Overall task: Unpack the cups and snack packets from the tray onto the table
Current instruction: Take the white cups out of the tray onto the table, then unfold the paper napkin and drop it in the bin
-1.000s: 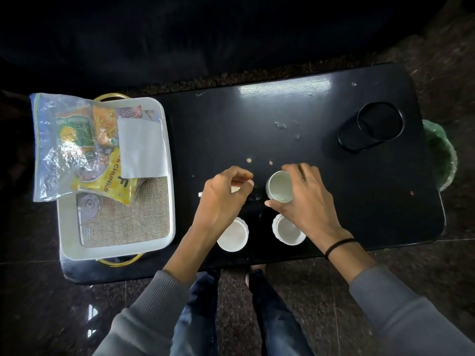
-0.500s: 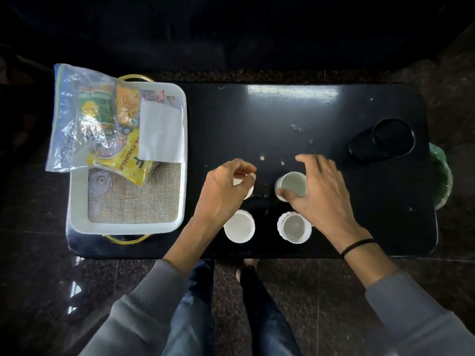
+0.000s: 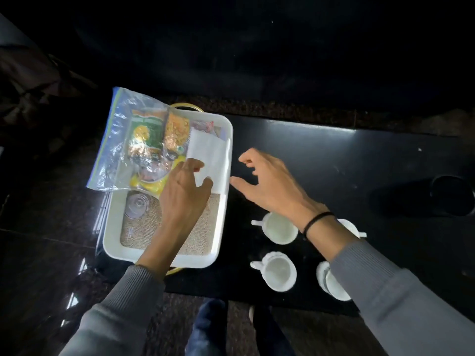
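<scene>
A white tray [image 3: 113, 222] lined with burlap sits at the left end of the black table [image 3: 321, 155]. A clear zip bag of snack packets [image 3: 138, 140] lies across the tray's far end, with a white paper [image 3: 208, 155] beside it. My left hand [image 3: 185, 191] hovers over the tray, fingers spread, fingertips at the bag and the paper, holding nothing. My right hand [image 3: 267, 183] is open above the table just right of the tray. Several white cups stand on the table: one [image 3: 279, 228] and another [image 3: 279, 271] in full view, two more partly hidden by my right arm.
A clear glass lid or dish [image 3: 136, 208] lies on the burlap in the tray. A black cup holder recess [image 3: 449, 194] is at the table's right end. The tray's gold handle [image 3: 185, 107] sticks out at the far side. The floor around is dark stone.
Both hands have left the cups and moved left to the tray. The left hand now reaches over the snack bag. The view has swung left.
</scene>
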A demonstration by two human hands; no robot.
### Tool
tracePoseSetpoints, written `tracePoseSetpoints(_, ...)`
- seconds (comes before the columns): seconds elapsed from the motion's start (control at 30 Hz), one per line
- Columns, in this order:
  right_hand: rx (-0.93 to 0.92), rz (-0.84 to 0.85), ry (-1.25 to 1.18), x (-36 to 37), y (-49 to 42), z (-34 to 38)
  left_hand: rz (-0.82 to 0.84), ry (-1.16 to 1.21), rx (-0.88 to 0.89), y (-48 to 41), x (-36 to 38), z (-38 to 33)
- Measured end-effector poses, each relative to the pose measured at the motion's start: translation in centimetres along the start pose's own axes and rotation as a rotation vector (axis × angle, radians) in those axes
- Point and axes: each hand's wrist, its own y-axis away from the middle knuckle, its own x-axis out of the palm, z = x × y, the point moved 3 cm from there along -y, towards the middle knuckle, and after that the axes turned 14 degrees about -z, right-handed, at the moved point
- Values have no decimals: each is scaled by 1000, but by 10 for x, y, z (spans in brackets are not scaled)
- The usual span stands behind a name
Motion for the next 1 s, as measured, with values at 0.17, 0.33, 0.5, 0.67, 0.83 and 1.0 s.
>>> tracePoseSetpoints(0.17, -41, 186, 44, 46, -37, 27, 19, -88, -92, -34, 13, 21)
tracePoseSetpoints(0.33, 34, 174, 8, 64, -49, 32, 69, -66, -76, -50, 24, 25)
tracePoseSetpoints(0.5, 72, 171, 0, 63, -45, 29, 71, -100, -109, -51, 32, 23)
tracePoseSetpoints(0.67, 112, 127, -21, 53, -38, 23, 4, 180, -127, -48, 32, 19)
tracePoseSetpoints(0.83, 156, 49, -51, 38, -34, 15, -23, 343, -8, -40, 16, 11)
tracePoseSetpoints(1.0, 180, -40, -116, 12, -31, 6, 85, 471, 125, -33, -13, -8)
